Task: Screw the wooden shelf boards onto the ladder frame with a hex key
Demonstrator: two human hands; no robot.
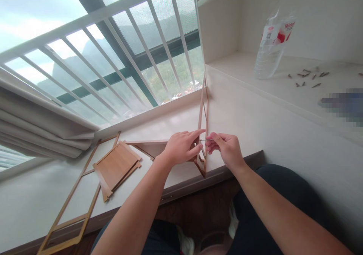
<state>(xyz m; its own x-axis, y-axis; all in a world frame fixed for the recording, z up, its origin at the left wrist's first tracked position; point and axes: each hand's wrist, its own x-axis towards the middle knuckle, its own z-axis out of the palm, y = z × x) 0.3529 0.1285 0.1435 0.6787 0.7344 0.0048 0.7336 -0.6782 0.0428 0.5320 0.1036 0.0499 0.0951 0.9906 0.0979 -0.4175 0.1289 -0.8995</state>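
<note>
Flat on the window ledge (pixel 34 198) at our left lie a ladder-like frame (pixel 68 213) and wooden panel (pixel 117 166). Our left hand (pixel 181 147) steadies the upright frame (pixel 203 126), fingers pressed against it, while our right hand (pixel 225 149) pinches a thin metal pin (pixel 202 140) against it.

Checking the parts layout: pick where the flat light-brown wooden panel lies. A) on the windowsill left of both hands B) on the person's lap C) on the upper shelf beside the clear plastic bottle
A: the flat light-brown wooden panel lies on the pale windowsill, left of the left hand and right hand.
</note>
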